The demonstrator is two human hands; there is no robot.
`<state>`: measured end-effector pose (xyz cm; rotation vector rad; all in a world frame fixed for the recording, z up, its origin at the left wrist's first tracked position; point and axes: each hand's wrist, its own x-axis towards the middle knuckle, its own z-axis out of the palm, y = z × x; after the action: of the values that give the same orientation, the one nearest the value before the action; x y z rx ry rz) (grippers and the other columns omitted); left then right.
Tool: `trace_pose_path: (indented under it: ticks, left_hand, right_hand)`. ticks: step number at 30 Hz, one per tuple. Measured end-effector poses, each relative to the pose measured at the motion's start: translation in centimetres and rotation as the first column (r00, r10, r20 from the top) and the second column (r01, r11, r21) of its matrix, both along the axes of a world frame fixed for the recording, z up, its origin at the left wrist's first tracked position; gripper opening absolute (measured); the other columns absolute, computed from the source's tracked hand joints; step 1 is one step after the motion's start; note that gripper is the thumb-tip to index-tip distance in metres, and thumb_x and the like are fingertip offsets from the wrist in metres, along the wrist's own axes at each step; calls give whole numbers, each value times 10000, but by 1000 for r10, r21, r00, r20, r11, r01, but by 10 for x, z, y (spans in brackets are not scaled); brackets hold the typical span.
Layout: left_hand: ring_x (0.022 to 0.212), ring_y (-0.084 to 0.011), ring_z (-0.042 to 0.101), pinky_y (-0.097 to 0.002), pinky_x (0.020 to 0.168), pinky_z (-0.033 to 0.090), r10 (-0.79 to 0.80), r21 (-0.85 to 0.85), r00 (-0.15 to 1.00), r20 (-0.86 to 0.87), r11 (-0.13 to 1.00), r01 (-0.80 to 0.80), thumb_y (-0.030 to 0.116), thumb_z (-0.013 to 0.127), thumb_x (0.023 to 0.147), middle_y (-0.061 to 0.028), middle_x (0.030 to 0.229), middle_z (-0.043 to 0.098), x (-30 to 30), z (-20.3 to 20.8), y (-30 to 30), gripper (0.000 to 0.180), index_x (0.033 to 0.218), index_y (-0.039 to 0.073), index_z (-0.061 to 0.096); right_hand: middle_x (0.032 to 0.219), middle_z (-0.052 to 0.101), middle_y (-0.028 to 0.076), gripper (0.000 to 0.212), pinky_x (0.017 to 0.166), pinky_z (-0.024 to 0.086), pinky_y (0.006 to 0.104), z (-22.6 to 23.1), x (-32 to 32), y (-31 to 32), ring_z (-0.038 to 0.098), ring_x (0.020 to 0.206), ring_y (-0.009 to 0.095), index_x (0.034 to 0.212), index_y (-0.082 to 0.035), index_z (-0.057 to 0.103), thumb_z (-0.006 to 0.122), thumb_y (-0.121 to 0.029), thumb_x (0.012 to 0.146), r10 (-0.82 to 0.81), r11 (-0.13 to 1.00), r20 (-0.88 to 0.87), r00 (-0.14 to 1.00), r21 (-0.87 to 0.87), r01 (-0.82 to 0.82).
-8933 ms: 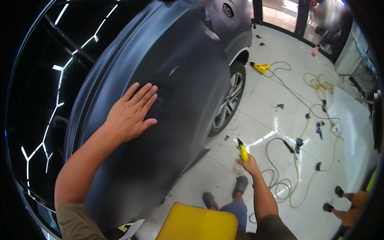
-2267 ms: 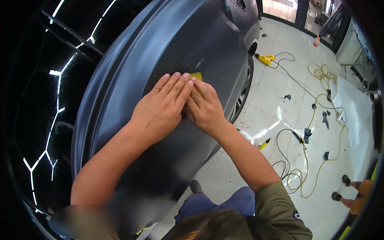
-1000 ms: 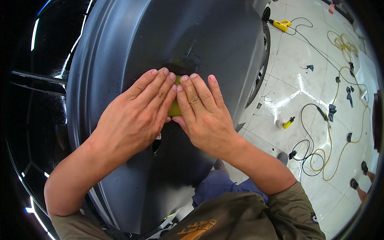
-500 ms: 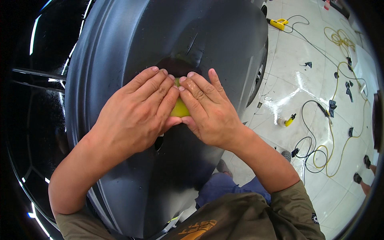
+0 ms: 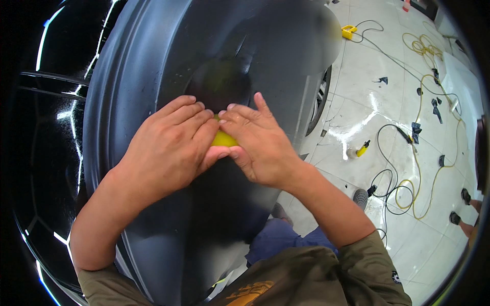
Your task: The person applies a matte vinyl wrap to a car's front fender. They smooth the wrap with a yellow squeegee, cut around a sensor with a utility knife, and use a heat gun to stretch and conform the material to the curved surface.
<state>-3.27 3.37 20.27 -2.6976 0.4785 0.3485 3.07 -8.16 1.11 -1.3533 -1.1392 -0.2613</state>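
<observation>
Glossy white tile floor (image 5: pixel 388 214) w/ glare

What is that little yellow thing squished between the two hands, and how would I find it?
Start at the big dark grey car panel that fills the middle. Both hands lie flat on it side by side, left hand and right hand. The small yellow pad peeks out between them; it is the only bright yellow spot on the dark panel, while the other yellow things lie on the white floor.

You see a glossy white tiled floor (image 5: pixel 357 86) to the right of the dark car panel (image 5: pixel 168 56). On it, beyond the panel's wheel, lie tangled yellow and black cables (image 5: pixel 408 168), a small yellow tool (image 5: pixel 362 149) and scattered dark scraps (image 5: pixel 416 130).
</observation>
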Motion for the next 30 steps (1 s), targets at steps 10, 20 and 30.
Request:
trace_pose_path:
  ticks: [10, 20, 30]
  left_hand:
    - [1178, -335, 654, -492, 1101, 468, 150, -384, 894, 423, 923, 27, 357, 713, 937, -181, 1234, 689, -19, -37, -62, 485, 1238, -18, 645]
    - [1569, -441, 163, -525, 1283, 110, 721, -289, 419, 551, 637, -715, 424, 685, 928, -318, 1666, 186, 21, -161, -82, 936, 1565, -119, 266]
    - [1585, -395, 150, -504, 1289, 100, 777, -457, 282, 563, 577, -677, 439, 692, 913, -264, 1688, 189, 55, -170, -92, 951, 1583, -83, 264]
  right_hand:
    - [1020, 689, 133, 193, 1026, 443, 524, 18, 12, -68, 642, 1039, 315, 1084, -34, 669, 654, -175, 954, 31, 999, -36, 999, -42, -32]
    - [1176, 672, 87, 384, 957, 544, 445, -50, 69, -233, 668, 1085, 245, 1373, -54, 492, 588, -106, 1005, 342, 912, -937, 65, 315, -263]
    - [1162, 659, 89, 465, 972, 504, 341, 138, 126, -124, 637, 1075, 185, 1312, 10, 530, 746, -149, 932, 322, 876, -571, 756, -123, -466]
